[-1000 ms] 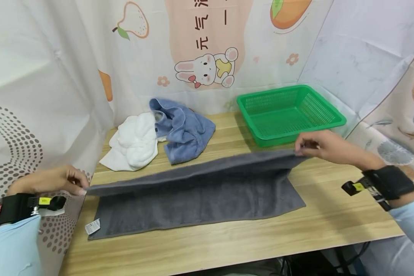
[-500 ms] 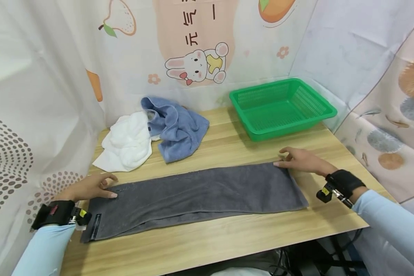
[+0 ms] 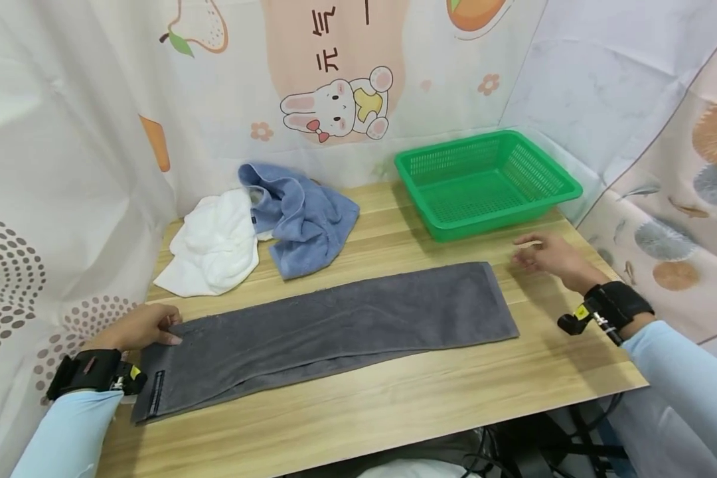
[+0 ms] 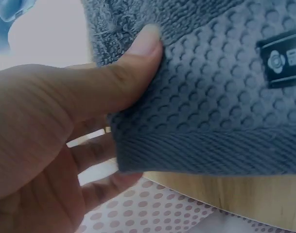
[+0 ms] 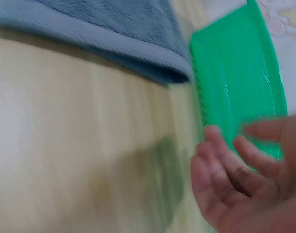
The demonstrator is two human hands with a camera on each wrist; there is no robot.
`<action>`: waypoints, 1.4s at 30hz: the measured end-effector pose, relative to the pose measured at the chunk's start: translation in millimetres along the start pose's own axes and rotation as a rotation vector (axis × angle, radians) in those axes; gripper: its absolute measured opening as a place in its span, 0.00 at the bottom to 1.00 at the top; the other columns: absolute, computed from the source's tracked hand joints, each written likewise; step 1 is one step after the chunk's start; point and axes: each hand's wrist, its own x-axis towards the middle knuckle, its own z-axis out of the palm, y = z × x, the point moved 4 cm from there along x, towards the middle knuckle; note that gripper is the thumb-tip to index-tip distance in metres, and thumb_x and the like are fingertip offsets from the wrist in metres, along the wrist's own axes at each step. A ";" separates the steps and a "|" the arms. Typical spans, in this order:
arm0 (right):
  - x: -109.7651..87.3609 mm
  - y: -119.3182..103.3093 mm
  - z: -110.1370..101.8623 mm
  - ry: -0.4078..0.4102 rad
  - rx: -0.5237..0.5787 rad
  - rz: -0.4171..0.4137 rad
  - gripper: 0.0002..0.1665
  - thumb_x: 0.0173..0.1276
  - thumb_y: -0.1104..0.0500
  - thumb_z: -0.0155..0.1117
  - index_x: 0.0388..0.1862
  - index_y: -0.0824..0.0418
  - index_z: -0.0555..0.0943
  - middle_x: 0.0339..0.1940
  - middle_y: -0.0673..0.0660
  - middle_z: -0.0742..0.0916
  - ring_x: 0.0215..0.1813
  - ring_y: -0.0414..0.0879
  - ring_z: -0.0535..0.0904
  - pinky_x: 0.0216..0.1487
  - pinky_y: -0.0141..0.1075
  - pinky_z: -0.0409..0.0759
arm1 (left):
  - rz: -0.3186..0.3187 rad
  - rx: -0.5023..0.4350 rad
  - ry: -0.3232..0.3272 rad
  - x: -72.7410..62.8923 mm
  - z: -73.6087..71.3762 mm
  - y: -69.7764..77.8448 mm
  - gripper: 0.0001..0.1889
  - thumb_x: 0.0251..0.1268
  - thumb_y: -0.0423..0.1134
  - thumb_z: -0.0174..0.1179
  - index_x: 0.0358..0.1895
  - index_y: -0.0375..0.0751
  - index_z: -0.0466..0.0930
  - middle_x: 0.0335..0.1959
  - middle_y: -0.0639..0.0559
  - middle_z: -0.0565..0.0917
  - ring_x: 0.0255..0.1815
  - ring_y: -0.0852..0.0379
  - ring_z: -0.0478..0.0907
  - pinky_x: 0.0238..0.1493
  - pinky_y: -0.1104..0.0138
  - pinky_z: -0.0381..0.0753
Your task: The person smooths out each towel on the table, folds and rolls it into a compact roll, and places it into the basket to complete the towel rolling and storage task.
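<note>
While left fingers [image 4: 119,77] pinch the grey towel [image 3: 340,309] and right fingers [image 5: 204,179] hang loose, one-sided pulling could skew its fold.

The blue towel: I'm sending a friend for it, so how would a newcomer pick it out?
At the back of the wooden table, look left of the green plastic basket, beyond the folded grey towel. There the crumpled blue towel lies, nearer the basket than the white towel beside it, and its colour sets it apart from both other towels.
</note>
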 end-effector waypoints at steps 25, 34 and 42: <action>-4.7 -11.9 36.2 0.197 -0.624 -0.188 0.42 0.70 0.46 0.72 0.64 0.76 0.66 0.44 0.78 0.78 0.40 0.66 0.78 0.38 0.57 0.75 | -0.269 -0.065 0.132 10.0 -8.9 19.6 0.44 0.62 0.47 0.74 0.59 0.12 0.58 0.33 0.31 0.77 0.31 0.42 0.76 0.35 0.54 0.75; -17.5 -17.9 52.3 -0.028 -0.524 -0.147 0.61 0.55 0.61 0.84 0.75 0.75 0.52 0.54 0.87 0.76 0.51 0.75 0.76 0.49 0.63 0.76 | -0.335 -0.407 0.138 -9.2 2.5 11.5 0.35 0.68 0.31 0.69 0.64 0.23 0.52 0.37 0.33 0.71 0.35 0.43 0.72 0.36 0.58 0.74; -26.6 -6.6 41.1 -0.105 -0.400 -0.022 0.55 0.63 0.63 0.76 0.74 0.78 0.49 0.32 0.61 0.81 0.35 0.51 0.78 0.36 0.44 0.77 | -0.226 -0.503 0.175 -14.6 -5.4 1.2 0.20 0.74 0.30 0.60 0.66 0.30 0.72 0.69 0.23 0.65 0.63 0.23 0.69 0.41 0.56 0.78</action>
